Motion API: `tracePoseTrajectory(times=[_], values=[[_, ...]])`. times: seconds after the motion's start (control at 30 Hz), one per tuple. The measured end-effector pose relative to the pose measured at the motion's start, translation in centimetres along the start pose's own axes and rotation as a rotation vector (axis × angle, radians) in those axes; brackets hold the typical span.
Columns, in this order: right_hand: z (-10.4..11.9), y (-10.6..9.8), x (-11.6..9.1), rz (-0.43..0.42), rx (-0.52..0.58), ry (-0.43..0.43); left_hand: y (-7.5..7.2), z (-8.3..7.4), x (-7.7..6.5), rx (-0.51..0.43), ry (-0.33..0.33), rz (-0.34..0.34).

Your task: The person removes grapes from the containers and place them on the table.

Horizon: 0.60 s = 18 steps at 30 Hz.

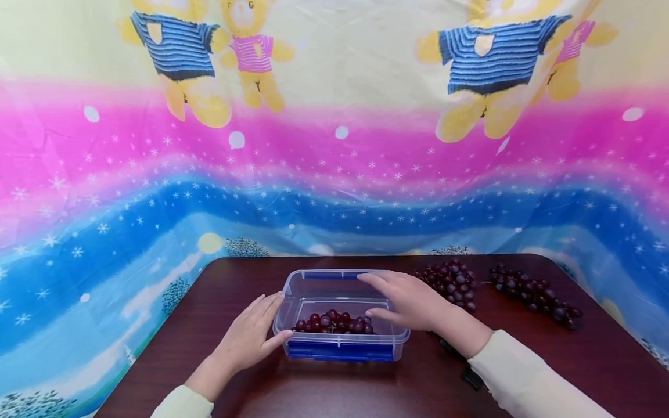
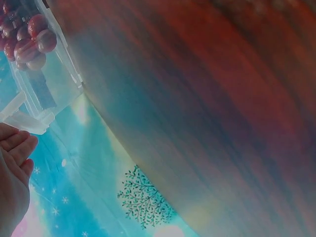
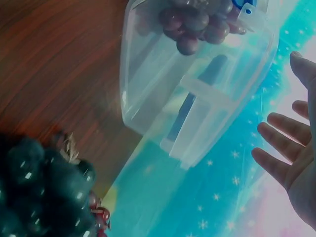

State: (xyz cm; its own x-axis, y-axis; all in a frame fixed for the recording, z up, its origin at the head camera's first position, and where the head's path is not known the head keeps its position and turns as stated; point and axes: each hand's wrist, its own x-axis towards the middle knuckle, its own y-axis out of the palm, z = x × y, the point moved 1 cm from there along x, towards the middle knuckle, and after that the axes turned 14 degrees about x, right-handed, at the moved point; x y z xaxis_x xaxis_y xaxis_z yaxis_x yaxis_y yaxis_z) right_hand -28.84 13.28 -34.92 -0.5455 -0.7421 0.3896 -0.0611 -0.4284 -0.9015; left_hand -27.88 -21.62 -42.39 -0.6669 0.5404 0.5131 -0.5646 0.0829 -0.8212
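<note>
A clear plastic box [image 1: 340, 350] with blue side latches stands lidless on the table, a small bunch of red grapes [image 1: 334, 323] inside near its front wall. At the box's left end, my left hand [image 1: 248, 337] rests with straight fingers along the rim. Over the right end is my right hand [image 1: 410, 299], fingers extended and holding nothing. In the right wrist view its fingers [image 3: 286, 129] are spread beside the box wall [image 3: 148, 94]. The left wrist view catches only part of the left hand [image 2: 15, 173], near the box corner.
Right of the box lie a dark grape bunch [image 1: 453, 281] and, farther right, a longer bunch [image 1: 538, 297]. Large dark grapes [image 3: 44, 187] are close to the right wrist camera. A printed cloth [image 1: 340, 168] hangs behind the dark wooden table [image 1: 251, 383].
</note>
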Motion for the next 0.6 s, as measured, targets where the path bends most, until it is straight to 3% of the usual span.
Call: tracePoseTrajectory(times=[0.33,0.6], values=[[0.4,2.1,2.4,0.17,0.138,0.158,0.0,-0.1,-0.1,0.009,-0.004,-0.017],[0.9,3.4,4.0,0.256,0.249,0.237,0.1,-0.1,0.0,-0.001,-0.008,-0.019]])
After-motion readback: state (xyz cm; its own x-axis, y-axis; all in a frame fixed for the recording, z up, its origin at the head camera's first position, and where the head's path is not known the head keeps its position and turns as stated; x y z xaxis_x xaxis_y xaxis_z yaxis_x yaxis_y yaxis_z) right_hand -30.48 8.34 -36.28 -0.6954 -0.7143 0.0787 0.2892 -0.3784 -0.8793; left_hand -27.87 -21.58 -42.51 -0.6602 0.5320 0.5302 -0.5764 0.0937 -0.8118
